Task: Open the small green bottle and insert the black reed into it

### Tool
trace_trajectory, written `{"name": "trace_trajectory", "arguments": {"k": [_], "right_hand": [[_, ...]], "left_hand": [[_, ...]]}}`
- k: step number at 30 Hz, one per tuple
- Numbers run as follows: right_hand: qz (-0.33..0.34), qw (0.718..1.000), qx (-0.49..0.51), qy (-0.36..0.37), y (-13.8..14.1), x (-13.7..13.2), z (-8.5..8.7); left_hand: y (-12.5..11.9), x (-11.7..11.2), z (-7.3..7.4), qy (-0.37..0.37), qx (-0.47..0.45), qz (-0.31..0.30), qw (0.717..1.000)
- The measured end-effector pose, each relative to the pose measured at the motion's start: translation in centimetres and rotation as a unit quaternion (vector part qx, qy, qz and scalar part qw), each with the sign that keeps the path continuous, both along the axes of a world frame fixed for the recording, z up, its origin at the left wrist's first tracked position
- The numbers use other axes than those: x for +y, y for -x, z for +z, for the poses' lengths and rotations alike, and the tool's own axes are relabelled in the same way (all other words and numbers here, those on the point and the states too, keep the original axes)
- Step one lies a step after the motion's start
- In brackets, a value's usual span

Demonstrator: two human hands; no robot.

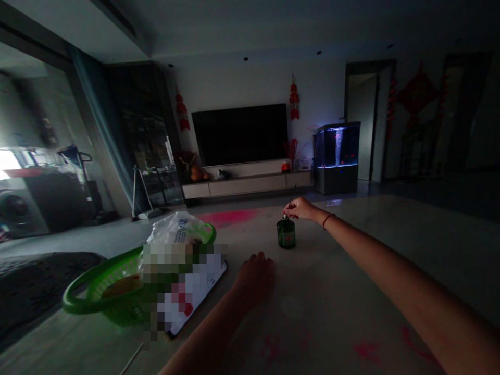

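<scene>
Head view, right hand point(301, 209) pinching thin stick point(291, 195) above green bottle point(286, 233)

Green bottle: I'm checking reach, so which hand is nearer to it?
Right. The right hand is at the top of the green bottle; the left hand lies apart, lower left of it.

Right hand point(302, 208) pinching thin stick point(290, 196) at mouth of green glass bottle point(286, 234); left hand point(253, 276) resting on table point(332, 291), near green plastic basket point(94, 287).
</scene>
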State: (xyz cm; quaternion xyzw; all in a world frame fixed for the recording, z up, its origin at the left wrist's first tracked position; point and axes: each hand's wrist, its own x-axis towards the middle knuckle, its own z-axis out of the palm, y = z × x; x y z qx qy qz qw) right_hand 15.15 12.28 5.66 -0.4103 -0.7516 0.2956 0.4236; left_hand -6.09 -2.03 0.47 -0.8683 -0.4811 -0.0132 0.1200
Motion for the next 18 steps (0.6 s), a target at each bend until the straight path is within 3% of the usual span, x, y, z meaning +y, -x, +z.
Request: {"name": "trace_trajectory", "arguments": {"k": [11, 14, 18], "right_hand": [[-0.027, 0.995, 0.077, -0.058, -3.9, -3.0, 8.2], [-0.016, 0.997, 0.070, -0.012, -5.5, -4.2, 8.6], [0.055, 0.991, 0.016, 0.123, -6.5, -5.6, 6.4]], "left_hand": [[-0.1, -0.4, 0.5, -0.004, -0.008, -0.006, 1.000], [-0.2, -0.6, 0.7, 0.002, -0.005, 0.002, 1.000], [-0.3, -0.5, 0.7, 0.004, -0.001, 0.001, 1.000]]}}
